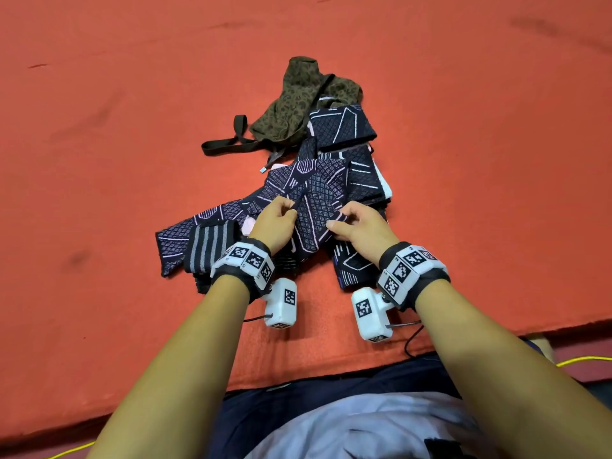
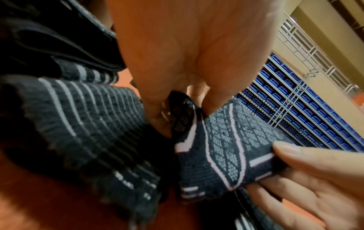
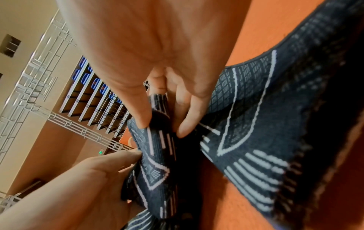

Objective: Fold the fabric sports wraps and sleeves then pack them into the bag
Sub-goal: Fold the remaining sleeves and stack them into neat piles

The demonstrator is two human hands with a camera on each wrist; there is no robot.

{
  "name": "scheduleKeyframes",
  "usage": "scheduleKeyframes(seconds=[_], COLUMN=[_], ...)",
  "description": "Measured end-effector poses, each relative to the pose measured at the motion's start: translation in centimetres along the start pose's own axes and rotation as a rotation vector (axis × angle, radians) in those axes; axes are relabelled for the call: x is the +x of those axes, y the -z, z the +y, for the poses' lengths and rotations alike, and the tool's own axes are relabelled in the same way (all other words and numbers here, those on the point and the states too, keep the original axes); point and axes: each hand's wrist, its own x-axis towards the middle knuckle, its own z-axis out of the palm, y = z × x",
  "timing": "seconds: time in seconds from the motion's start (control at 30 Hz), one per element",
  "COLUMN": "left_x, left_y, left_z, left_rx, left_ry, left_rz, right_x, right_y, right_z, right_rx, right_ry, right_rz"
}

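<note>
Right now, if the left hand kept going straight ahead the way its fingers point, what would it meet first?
The left hand pinches the patterned sleeve and points away from the person. Straight on lies more of that sleeve, then probably the folded sleeves by the olive bag; depth is unclear.

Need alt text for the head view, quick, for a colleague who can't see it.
Both hands, left hand and right hand, pinch a navy patterned sleeve over a pile of similar sleeves on an orange mat. An olive drawstring bag lies behind it.

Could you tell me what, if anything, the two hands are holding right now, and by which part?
Both hold one navy patterned sleeve: the left hand pinches its left edge, the right hand pinches its right edge, thumb on top.
</note>
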Motion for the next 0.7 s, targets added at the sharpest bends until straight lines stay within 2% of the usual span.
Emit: scheduleKeyframes(seconds=[0.33,0.47,0.7], left_x=[0.0,-0.3,-0.5], left_y=[-0.2,-0.3,-0.3], left_z=[-0.8,-0.7,-0.7], left_rx=[-0.041,-0.044,-0.085], left_ry=[0.017,0.004,-0.008], left_rz=[0.045,0.064,0.066], right_x=[-0.1,-0.8,-0.7], right_y=[-0.7,-1.2,-1.6], right_z=[-0.1,0.0,0.8], right_rx=[0.103,0.227,0.253], right_ry=[0.022,0.040,0.053], right_rz=[0.042,0.001,-0.017])
